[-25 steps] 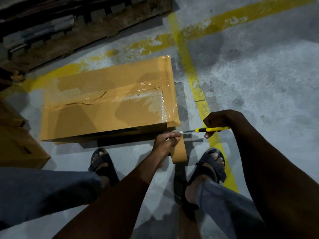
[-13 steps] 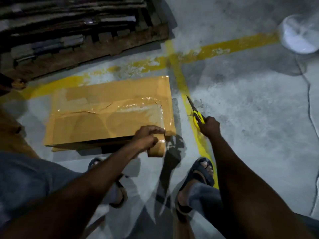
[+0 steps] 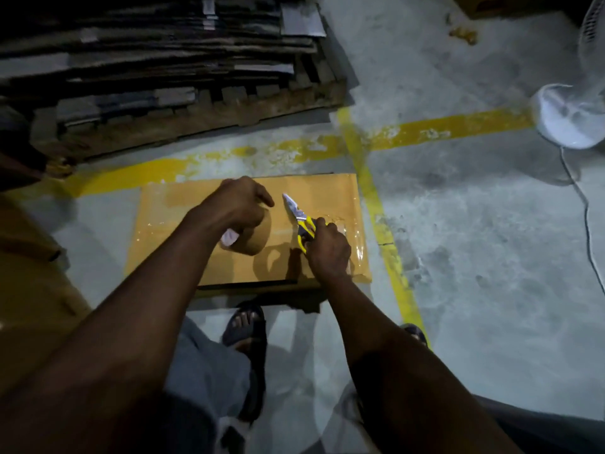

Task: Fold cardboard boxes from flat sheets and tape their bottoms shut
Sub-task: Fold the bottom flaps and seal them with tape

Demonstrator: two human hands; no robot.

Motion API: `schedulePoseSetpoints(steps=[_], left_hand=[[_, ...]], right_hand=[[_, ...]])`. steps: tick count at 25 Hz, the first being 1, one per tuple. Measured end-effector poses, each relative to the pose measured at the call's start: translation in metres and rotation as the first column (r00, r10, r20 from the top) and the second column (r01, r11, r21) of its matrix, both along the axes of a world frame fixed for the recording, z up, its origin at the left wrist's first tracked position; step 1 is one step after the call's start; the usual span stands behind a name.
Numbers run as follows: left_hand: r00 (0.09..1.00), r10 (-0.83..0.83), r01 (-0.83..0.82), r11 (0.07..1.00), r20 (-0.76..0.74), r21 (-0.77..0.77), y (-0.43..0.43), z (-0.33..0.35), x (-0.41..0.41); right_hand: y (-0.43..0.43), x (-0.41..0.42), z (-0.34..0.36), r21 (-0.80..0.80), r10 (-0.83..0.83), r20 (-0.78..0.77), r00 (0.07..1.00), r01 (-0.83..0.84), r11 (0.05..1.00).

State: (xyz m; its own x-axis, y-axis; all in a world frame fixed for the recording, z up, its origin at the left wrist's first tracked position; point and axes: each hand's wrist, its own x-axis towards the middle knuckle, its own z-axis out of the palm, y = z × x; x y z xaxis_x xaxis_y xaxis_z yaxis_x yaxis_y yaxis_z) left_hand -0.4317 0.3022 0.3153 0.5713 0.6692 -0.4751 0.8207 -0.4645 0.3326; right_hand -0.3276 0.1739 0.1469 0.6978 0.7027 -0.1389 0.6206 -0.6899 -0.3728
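Our left hand (image 3: 234, 204) is curled down over the top of the brown tape roll (image 3: 253, 240), gripping it from above with the forefinger sticking out toward 3 o'clock. Our right hand (image 3: 329, 252) is closed round the grips of the yellow-handled cutter (image 3: 299, 217), whose bright blade points up toward 11 o'clock, into the gap between our two hands. Both hands hang over the cardboard box (image 3: 320, 194), which lies on the floor straight ahead of us at 12 o'clock, just beyond our sandal (image 3: 244, 326). Its long axis runs from 9 to 3 o'clock. We cannot tell whether the roll touches the cardboard or hovers just above it. The left hand sits near the middle of the top face. The right hand is nearer the 3 o'clock end, where glossy clear tape (image 3: 355, 244) wraps over the edge. We judge that any further strip would run along that long axis, with the left hand feeding and the right cutting. Further out, a yellow floor line (image 3: 379, 217) passes just beside the box at 3 o'clock. A pallet (image 3: 196, 122) bearing flat cardboard sheets (image 3: 163, 44) stands at 11 o'clock, and a white fan base (image 3: 566, 119) at 2 o'clock.
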Motion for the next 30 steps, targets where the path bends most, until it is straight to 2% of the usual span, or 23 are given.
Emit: schedulePoseSetpoints(steps=[3,5,6,8,11,12,13,17,19,21,24,25,26,27,29,30], left_hand=[[0.998,-0.033,0.031,0.998,0.045,0.046,0.006,-0.001,0.016],[0.997,-0.059,0.057,0.998,0.053,0.030,0.008,-0.001,0.026],[0.996,-0.068,0.068,0.998,0.051,0.014,0.008,-0.002,0.031],[0.994,-0.092,0.093,0.996,0.054,-0.013,0.007,-0.003,0.042],[0.992,-0.111,0.114,0.993,0.055,-0.037,0.000,-0.007,0.060],[0.992,-0.118,0.120,0.992,0.054,-0.048,-0.003,-0.008,0.066],[0.991,-0.123,0.126,0.990,0.056,-0.056,-0.007,-0.008,0.071],[0.990,-0.119,0.125,0.988,0.071,-0.086,-0.017,-0.013,0.085],[0.992,-0.109,0.115,0.989,0.068,-0.097,-0.016,-0.016,0.085],[0.993,-0.104,0.109,0.988,0.050,-0.111,-0.010,-0.018,0.084],[0.996,-0.088,0.091,0.989,0.029,-0.120,-0.004,-0.019,0.083],[0.996,-0.087,0.090,0.989,0.026,-0.120,-0.003,-0.019,0.083],[0.996,-0.085,0.087,0.988,0.025,-0.124,-0.003,-0.019,0.083],[0.996,-0.084,0.086,0.988,0.027,-0.129,-0.004,-0.019,0.085],[0.996,-0.087,0.091,0.988,0.035,-0.129,-0.007,-0.019,0.088],[0.995,-0.093,0.097,0.987,0.036,-0.128,-0.008,-0.018,0.089]], right_hand=[[-0.002,0.002,-0.009,-0.080,0.067,-0.039,0.997,-0.070,0.994],[-0.018,0.004,-0.008,0.040,0.020,-0.158,0.987,-0.014,0.999],[-0.033,0.004,-0.010,0.108,-0.056,-0.262,0.964,0.087,0.990],[-0.073,0.007,-0.015,0.152,-0.253,-0.480,0.840,0.364,0.919],[-0.123,0.006,-0.022,0.019,-0.420,-0.712,0.563,0.613,0.790],[-0.129,0.006,-0.026,-0.013,-0.431,-0.736,0.521,0.626,0.779],[-0.128,0.006,-0.029,-0.016,-0.427,-0.738,0.523,0.619,0.785],[-0.102,0.011,-0.051,-0.025,-0.468,-0.642,0.607,0.593,0.805],[-0.095,0.013,-0.066,-0.086,-0.514,-0.573,0.639,0.577,0.812],[-0.089,0.012,-0.076,-0.130,-0.537,-0.608,0.584,0.595,0.794],[-0.090,0.012,-0.066,-0.234,-0.581,-0.718,0.385,0.652,0.721],[-0.092,0.014,-0.061,-0.240,-0.639,-0.659,0.397,0.694,0.679],[-0.096,0.015,-0.054,-0.202,-0.703,-0.526,0.478,0.733,0.650],[-0.099,0.016,-0.050,-0.104,-0.716,-0.350,0.604,0.735,0.670],[-0.100,0.012,-0.041,0.100,-0.526,-0.013,0.851,0.524,0.846],[-0.096,0.008,-0.039,0.094,-0.387,0.096,0.917,0.378,0.921]])
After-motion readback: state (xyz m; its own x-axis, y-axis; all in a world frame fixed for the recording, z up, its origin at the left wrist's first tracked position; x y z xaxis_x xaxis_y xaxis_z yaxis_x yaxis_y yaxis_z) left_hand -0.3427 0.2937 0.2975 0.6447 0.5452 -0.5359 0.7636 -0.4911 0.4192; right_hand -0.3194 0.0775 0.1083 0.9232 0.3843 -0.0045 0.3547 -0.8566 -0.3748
